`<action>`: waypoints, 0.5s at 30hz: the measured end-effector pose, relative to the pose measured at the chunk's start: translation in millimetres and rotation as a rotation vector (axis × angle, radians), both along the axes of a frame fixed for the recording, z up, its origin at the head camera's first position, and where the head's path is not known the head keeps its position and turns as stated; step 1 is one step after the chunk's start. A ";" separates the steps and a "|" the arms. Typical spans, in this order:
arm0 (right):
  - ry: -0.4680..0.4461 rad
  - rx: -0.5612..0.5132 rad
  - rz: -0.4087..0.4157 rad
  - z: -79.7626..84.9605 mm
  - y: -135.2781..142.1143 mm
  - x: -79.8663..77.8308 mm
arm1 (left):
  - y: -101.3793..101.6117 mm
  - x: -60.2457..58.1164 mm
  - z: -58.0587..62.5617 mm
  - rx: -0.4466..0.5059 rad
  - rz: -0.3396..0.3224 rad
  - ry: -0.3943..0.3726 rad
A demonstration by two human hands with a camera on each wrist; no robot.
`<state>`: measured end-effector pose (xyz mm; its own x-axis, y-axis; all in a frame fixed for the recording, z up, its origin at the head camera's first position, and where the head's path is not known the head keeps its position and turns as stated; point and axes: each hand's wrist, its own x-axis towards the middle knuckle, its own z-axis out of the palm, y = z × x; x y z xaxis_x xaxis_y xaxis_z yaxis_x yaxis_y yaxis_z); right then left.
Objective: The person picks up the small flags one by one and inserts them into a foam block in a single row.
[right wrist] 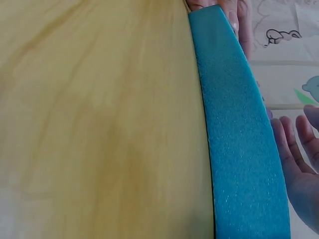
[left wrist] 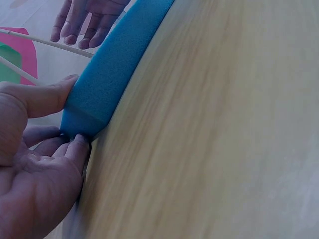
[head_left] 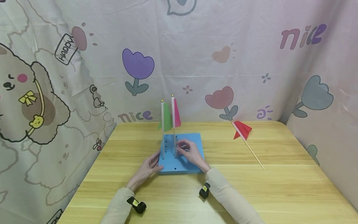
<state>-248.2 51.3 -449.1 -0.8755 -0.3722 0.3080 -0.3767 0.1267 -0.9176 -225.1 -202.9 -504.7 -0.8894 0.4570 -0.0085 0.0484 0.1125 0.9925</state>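
A blue foam block (head_left: 187, 168) with small dark holes lies on the table. Two flags stand upright in it: a green flag (head_left: 167, 119) at the left edge and a pink flag (head_left: 176, 115) just right of it. My left hand (head_left: 146, 169) grips the block's near left corner; in the left wrist view the thumb (left wrist: 50, 97) lies on the upper edge, with the fingers around the side. Over the block, my right hand (head_left: 190, 151) is beside the pink flag's stick (head_left: 175, 143). The wrist views show its fingers (right wrist: 284, 139) loosely spread, around nothing.
A red flag (head_left: 242, 130) on a thin wooden stick lies on the wooden table (head_left: 279, 193), to the right of the block. Behind the table hangs a patterned cloth (head_left: 179, 62), and another covers the left side. Each wrist carries a small black camera (head_left: 205, 190).
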 end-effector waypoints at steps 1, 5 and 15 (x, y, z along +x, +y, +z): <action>-0.007 -0.002 0.005 -0.3 1.0 0.3 | 0.1 0.0 0.1 -0.001 0.001 0.002; -0.014 -0.008 0.024 -1.1 5.1 1.7 | 0.2 0.3 0.4 -0.005 0.005 0.002; 0.029 0.012 0.012 0.7 16.4 10.7 | -0.1 -0.4 -0.2 -0.012 0.002 -0.003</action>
